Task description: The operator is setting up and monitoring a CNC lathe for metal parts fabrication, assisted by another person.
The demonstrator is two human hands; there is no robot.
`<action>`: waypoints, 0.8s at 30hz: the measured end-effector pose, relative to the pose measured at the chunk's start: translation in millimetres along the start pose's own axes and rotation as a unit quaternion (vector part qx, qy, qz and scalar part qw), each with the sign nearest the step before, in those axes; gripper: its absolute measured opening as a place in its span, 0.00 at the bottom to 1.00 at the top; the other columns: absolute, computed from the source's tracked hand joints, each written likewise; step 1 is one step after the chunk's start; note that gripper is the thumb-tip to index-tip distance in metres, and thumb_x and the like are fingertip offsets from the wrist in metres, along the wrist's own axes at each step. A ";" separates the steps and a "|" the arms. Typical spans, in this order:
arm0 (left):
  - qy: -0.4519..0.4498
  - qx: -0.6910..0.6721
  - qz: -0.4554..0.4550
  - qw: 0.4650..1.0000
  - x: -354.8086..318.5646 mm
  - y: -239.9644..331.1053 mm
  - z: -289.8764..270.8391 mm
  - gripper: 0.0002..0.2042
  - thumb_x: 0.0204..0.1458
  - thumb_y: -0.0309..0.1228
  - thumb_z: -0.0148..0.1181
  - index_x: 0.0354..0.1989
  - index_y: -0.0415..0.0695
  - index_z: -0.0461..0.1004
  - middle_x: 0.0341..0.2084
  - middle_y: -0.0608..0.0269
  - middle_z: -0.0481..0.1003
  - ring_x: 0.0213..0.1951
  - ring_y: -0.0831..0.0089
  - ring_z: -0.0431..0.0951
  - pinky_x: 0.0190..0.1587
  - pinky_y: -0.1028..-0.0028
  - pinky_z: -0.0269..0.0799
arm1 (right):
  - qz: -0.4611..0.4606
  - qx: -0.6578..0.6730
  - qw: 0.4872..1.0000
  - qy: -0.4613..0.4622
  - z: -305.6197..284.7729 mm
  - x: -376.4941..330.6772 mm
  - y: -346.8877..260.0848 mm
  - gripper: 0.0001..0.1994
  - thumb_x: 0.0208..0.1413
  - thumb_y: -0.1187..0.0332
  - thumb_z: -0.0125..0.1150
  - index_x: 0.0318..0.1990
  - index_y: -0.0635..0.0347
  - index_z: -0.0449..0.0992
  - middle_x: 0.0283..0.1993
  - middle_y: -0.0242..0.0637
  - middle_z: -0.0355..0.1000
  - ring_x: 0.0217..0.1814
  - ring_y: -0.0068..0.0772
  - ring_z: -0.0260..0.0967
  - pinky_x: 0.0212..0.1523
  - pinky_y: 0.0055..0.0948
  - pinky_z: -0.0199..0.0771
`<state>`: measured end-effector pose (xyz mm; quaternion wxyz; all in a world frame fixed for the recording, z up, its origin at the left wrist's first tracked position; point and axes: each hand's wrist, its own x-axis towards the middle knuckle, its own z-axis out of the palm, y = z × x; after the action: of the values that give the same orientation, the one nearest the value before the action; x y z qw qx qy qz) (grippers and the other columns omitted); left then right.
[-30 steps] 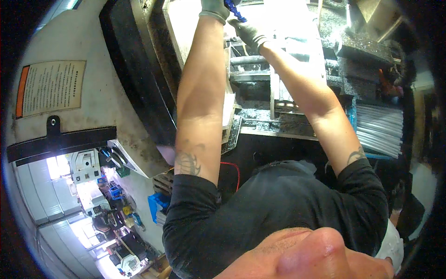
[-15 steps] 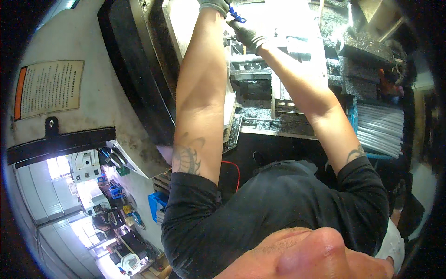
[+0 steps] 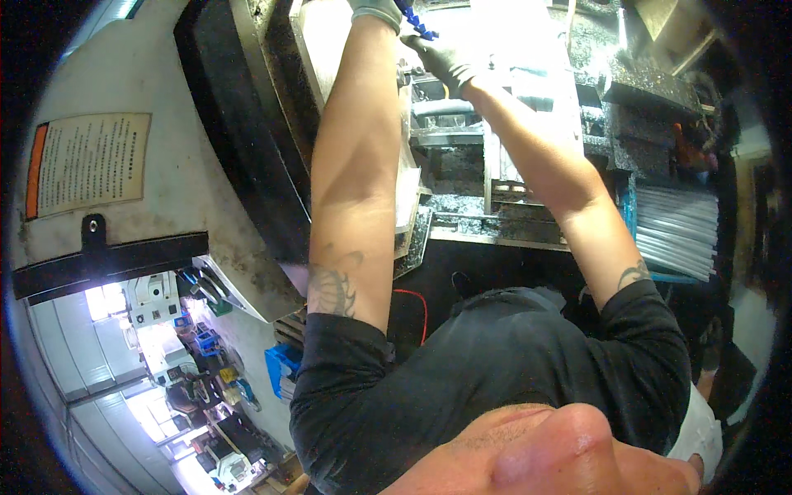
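Observation:
Both my arms reach up into an open metal-working machine. My left hand wears a grey glove and is mostly cut off by the top edge, so its fingers are hidden. My right hand, also gloved, is curled with its fingertips closed on the lower end of a small blue segmented piece. That piece sits between the two hands. Below the hands are a grey pipe and a metal fixture covered in chips.
The machine's dark door frame runs along my left arm. A white panel carries a paper notice. A stack of pale metal bars lies at the right. Blue bins and workshop machines sit at the lower left.
Both hands have shifted slightly higher, and my left hand has slipped further past the top edge. The blue piece stays between the hands.

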<state>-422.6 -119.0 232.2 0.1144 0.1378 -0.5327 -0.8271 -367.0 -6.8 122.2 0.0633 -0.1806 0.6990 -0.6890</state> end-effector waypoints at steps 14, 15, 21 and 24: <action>-0.055 -0.063 0.058 0.995 111.8 -41.9 6.0 0.15 0.64 0.37 0.42 0.23 0.50 0.65 0.08 0.65 0.62 0.08 0.68 0.61 0.12 0.66 0.58 | 0.125 0.110 0.986 0.027 -32.5 55.5 21.8 0.19 0.60 0.52 0.62 0.27 0.59 0.73 0.19 0.28 0.66 0.20 0.24 0.60 0.26 0.29 0.66; -0.057 -0.028 0.072 0.995 114.2 -5.3 -22.9 0.17 0.62 0.35 0.40 0.19 0.50 0.63 0.07 0.64 0.61 0.08 0.68 0.61 0.10 0.65 0.57 | 0.008 0.117 0.992 0.044 -11.8 55.1 -2.8 0.15 0.57 0.58 0.63 0.28 0.61 0.76 0.22 0.29 0.70 0.24 0.23 0.63 0.28 0.30 0.67; 0.020 -0.061 0.047 0.997 78.8 -3.1 2.1 0.20 0.65 0.39 0.43 0.17 0.51 0.61 0.06 0.67 0.58 0.06 0.70 0.57 0.09 0.66 0.53 | -0.066 0.159 0.981 0.094 -9.2 60.6 -1.2 0.10 0.52 0.68 0.63 0.24 0.64 0.78 0.21 0.24 0.71 0.24 0.19 0.63 0.26 0.29 0.65; 0.042 -0.106 0.094 0.989 71.3 2.6 7.4 0.22 0.66 0.42 0.44 0.16 0.53 0.59 0.06 0.68 0.56 0.06 0.70 0.57 0.09 0.68 0.52 | -0.085 0.151 0.980 0.097 -7.0 57.1 -12.1 0.10 0.53 0.66 0.65 0.26 0.63 0.79 0.21 0.25 0.71 0.24 0.18 0.63 0.25 0.28 0.64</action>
<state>-491.7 -137.7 230.0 0.2275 0.1085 -0.4478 -0.8579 -420.4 -19.4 143.5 -0.0366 -0.1598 0.5719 -0.8038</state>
